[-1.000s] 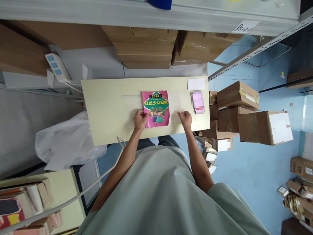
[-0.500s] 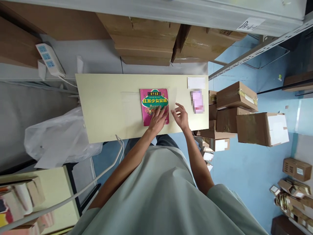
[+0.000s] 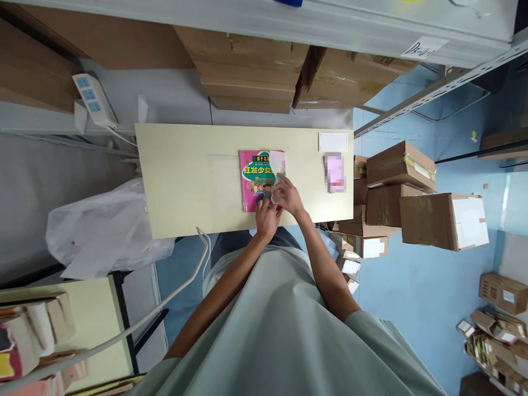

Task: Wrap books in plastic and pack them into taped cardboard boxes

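A pink picture book (image 3: 249, 190) with a green and yellow title lies face up on the pale yellow table (image 3: 181, 181). A translucent film flap (image 3: 278, 162) is folded across the right part of its cover. My right hand (image 3: 287, 197) is closed on this flap over the book's lower right, with one finger stretched along it. My left hand (image 3: 267, 221) rests at the book's bottom edge, its fingers flat on the lower cover, close beside my right hand.
On the table's right end lie a white card (image 3: 333, 142) and a blurred pink item (image 3: 335, 172). Cardboard boxes (image 3: 441, 220) stack up on the right. A power strip (image 3: 94, 102) sits at the back left. A white cable (image 3: 165, 302) crosses the lower left, near a plastic bag (image 3: 111, 231).
The film flap has come from the book's right side over onto its cover, carried left by my right hand. My left hand moved from the book's left edge across the cover to its bottom edge.
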Demonstrator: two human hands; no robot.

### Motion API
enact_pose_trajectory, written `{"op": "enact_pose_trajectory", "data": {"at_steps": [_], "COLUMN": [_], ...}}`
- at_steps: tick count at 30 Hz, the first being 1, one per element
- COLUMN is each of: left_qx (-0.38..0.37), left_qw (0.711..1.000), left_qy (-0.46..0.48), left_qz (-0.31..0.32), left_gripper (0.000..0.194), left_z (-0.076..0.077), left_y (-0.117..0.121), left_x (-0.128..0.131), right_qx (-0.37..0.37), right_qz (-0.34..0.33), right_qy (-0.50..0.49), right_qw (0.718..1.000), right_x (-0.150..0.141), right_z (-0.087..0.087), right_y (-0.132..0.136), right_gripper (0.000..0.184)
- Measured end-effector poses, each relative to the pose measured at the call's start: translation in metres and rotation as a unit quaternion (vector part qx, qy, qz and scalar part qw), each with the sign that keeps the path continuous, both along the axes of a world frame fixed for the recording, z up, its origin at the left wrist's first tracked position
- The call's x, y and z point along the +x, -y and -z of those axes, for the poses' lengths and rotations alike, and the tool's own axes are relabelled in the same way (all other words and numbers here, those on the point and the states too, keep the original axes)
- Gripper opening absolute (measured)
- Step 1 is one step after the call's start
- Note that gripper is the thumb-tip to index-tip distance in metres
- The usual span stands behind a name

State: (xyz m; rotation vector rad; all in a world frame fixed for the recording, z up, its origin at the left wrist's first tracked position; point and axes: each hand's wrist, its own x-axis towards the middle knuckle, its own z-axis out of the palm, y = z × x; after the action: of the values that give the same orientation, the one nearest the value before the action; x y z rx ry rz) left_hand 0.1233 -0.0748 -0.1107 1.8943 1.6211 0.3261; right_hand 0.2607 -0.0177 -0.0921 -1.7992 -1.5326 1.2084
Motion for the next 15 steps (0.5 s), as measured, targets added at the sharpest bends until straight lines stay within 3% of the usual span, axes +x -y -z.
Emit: {"op": "enact_pose_trajectory", "data": {"at_steps": [4, 9, 12, 15], "left_qx": [-0.039, 0.021, 0.03, 0.021], "left_qw": [0.997, 0.994, 0.994, 0.996], "left_qy": [0.063, 0.092, 0.082, 0.045], "left_qz": [0.022, 0.052, 0.058, 0.08], "left_gripper": [0.016, 0.011, 0.041, 0.051], "left_z": [-0.008, -0.015, -0.01, -0.004], "left_y": [0.008, -0.01, -0.027, -0.036], "left_x": [-0.009, -0.005, 0.003, 0.009], "right_qx": [0.009, 0.028, 0.035, 0.014], "right_qz": [-0.038, -0.054, -0.05, -0.041], "right_qy": [0.036, 0.006, -0.022, -0.009], "right_qw": [0.999, 0.998, 0.998, 0.999], "right_x": [-0.004, 0.005, 0.019, 0.03], "right_z": [0.004, 0.011, 0.02, 0.03], "right_y": [-0.001, -0.006, -0.019, -0.042], "right_gripper": [0.026, 0.047, 0.046, 0.036]}}
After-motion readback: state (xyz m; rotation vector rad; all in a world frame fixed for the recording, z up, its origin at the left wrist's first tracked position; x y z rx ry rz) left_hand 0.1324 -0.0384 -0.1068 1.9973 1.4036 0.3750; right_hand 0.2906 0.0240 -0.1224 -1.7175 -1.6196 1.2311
